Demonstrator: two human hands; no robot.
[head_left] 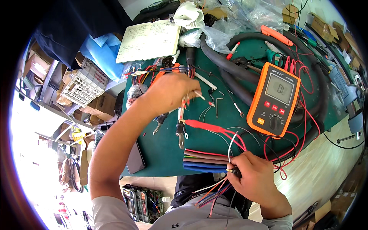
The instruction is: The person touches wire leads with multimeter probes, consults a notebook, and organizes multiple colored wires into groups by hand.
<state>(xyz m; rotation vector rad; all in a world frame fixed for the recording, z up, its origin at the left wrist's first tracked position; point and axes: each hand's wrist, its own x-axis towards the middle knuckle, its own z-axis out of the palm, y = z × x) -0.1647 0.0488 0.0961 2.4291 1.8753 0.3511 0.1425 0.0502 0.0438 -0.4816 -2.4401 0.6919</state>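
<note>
My left hand is closed over colored wires near the table's far left edge. A thin pale piece sticks out from its fingers; what it grips is partly hidden. Below it, a red-sleeved test clip lies beside metal cable lugs. Near the front edge, my right hand pinches a dark cable end with a white wire rising from it. Loose colored wires hang below that hand. An orange handheld meter lies to the right, with red leads.
Thick black cable loops around the meter on the green table. Brown, black and blue cables lie at the front edge. An open notebook and plastic bags are at the back. A phone rests at left.
</note>
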